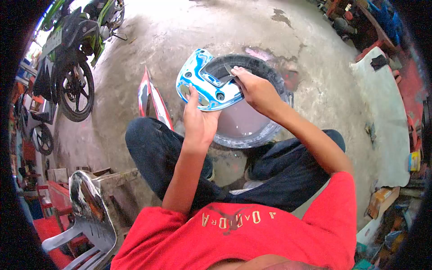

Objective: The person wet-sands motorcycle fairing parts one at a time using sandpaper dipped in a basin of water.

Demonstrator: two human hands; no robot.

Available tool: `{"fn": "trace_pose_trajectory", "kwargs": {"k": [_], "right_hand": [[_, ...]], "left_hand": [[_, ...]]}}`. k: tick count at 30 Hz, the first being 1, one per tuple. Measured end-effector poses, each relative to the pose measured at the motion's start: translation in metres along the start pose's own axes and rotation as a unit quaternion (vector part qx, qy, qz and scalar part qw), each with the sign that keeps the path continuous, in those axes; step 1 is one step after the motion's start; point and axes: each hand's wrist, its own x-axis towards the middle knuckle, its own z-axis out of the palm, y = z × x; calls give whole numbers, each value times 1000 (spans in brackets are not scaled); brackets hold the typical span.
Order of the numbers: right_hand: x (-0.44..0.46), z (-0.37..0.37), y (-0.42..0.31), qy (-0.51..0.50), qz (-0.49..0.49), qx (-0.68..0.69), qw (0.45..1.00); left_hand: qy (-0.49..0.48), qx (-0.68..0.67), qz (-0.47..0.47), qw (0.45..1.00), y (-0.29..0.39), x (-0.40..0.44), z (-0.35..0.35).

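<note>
A blue-and-white motorcycle body panel [194, 72], curved with bolt holes and patchy paint, is tilted over a round black tub [270, 130] that looks made from a tire and holds murky water. My left hand [200, 123] grips the panel's near edge, thumb on top and the other fingers hidden beneath. My right hand [253, 87] is closed at the panel's right end, pinching a thin grey piece that looks like sandpaper [228, 69]. A red-and-white pointed panel [160, 110] lies on the floor left of the tub.
Motorcycles [74, 67] stand at the upper left. A worn plastic chair [92, 216] is at the lower left. On the right are a pale slab [382, 121], a cardboard box [381, 201] and clutter. My bent knees flank the tub on the concrete floor [324, 81].
</note>
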Motion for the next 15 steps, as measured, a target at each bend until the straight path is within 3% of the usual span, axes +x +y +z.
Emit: {"fn": "trace_pose_trajectory", "kwargs": {"k": [5,7,10,13,15], "right_hand": [[-17,-2,-47,21,-173,-9,985],[-12,0,-23,27,-135,15,990],[-5,-5,-6,5,10,-13,1000],[-19,-5,-35,31,-139,1,990],[-20,-11,-42,28,-137,18,990]], "left_hand": [[-40,-5,3,999,-2,4,-9],[-35,-3,10,999,-2,2,-6],[-23,-6,0,1000,-2,0,-4],[-32,-5,18,999,-4,5,-8],[-61,-1,37,997,-3,5,-10]]}}
